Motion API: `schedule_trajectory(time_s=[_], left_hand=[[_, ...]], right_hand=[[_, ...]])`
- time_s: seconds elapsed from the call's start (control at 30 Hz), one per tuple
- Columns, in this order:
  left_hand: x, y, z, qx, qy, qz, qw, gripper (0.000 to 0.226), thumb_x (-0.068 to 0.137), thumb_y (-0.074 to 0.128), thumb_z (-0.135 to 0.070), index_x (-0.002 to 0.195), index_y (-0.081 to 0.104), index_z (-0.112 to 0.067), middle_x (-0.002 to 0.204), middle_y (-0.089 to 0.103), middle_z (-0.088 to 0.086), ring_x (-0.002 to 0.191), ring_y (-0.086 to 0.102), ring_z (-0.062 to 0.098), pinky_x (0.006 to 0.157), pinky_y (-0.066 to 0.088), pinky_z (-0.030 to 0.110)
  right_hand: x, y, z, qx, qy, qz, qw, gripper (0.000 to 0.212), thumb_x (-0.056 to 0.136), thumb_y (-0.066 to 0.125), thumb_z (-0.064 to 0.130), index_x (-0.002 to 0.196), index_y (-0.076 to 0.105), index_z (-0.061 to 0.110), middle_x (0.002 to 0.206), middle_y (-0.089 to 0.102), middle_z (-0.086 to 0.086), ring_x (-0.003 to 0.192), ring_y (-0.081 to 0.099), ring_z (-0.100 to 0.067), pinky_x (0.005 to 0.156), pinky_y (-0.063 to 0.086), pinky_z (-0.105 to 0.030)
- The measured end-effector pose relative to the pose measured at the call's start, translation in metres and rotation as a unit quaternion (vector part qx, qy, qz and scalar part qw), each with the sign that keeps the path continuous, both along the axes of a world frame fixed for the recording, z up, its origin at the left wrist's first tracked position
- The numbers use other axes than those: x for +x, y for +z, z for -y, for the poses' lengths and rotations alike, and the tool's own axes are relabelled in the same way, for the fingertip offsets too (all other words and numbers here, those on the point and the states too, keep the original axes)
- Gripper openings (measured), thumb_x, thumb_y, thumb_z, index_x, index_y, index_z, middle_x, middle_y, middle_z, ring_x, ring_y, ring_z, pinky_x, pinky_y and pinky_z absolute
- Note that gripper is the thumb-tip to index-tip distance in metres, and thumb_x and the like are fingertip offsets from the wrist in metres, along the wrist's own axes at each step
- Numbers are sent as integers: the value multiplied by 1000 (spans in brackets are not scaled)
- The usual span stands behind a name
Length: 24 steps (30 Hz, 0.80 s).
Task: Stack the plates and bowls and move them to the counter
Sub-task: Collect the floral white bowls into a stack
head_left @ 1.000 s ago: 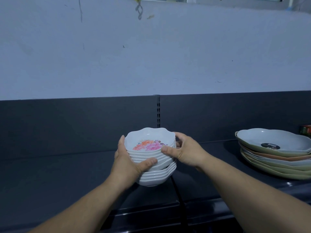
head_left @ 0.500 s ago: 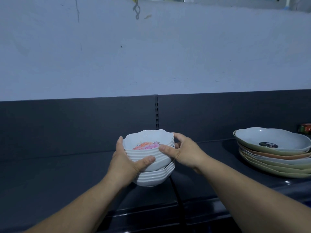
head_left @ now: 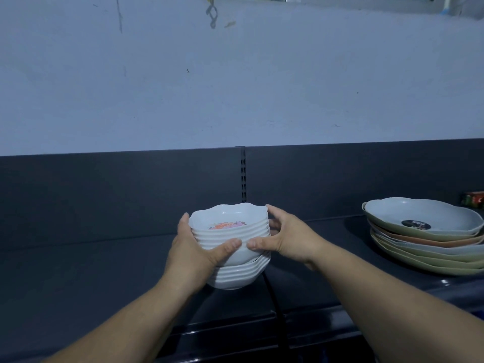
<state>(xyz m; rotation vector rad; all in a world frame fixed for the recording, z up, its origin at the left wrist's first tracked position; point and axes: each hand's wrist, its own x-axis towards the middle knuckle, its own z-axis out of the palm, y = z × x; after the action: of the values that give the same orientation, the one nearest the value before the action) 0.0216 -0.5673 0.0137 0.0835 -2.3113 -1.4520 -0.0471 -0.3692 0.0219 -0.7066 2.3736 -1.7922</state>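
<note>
A stack of several white scalloped bowls [head_left: 235,273], the top one with a pink and orange flower print inside, is held over the dark counter shelf [head_left: 91,271]. My left hand [head_left: 193,252] grips the stack's left side, thumb across the front. My right hand [head_left: 285,237] grips the right side, thumb meeting the left thumb at the front. The upper group of bowls sits nested in a lower group. I cannot tell whether the stack's base touches the shelf.
A pile of several wide shallow plates [head_left: 424,239] in green, orange and pale tones lies on the shelf at the right. A small red item [head_left: 475,201] stands behind it. A dark back panel [head_left: 117,195] runs along the rear below the pale wall.
The stack of bowls has sunk slightly toward the shelf. My right thumb slid forward across the bowls to meet the left thumb.
</note>
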Motion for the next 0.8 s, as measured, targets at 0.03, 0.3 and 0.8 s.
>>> schedule_trajectory(time_s=[0.03,0.3,0.8], left_hand=[[1,-1,-1,-1,4,-5,1000,126,55,84,-51,151,7,-24,148,38,1,132,41,20,106,36,32],[2,-2,6,-5,-1,-8,1000,128,51,86,-50,150,8,-28,149,34,-1,134,38,17,105,33,30],[14,-13,3,42,-17,-27,999,105,67,83,-35,148,17,-30,97,46,-36,100,51,2,72,36,9]], right_hand=[[0,-1,-1,-4,10,10,1000,104,56,94,23,145,40,17,128,65,4,113,64,-6,101,49,-29],[6,-3,-3,16,35,11,999,60,71,85,9,112,54,37,106,69,17,92,65,11,72,48,-6],[10,0,3,4,-16,18,1000,96,52,92,31,137,46,22,117,68,9,105,64,-1,85,51,-16]])
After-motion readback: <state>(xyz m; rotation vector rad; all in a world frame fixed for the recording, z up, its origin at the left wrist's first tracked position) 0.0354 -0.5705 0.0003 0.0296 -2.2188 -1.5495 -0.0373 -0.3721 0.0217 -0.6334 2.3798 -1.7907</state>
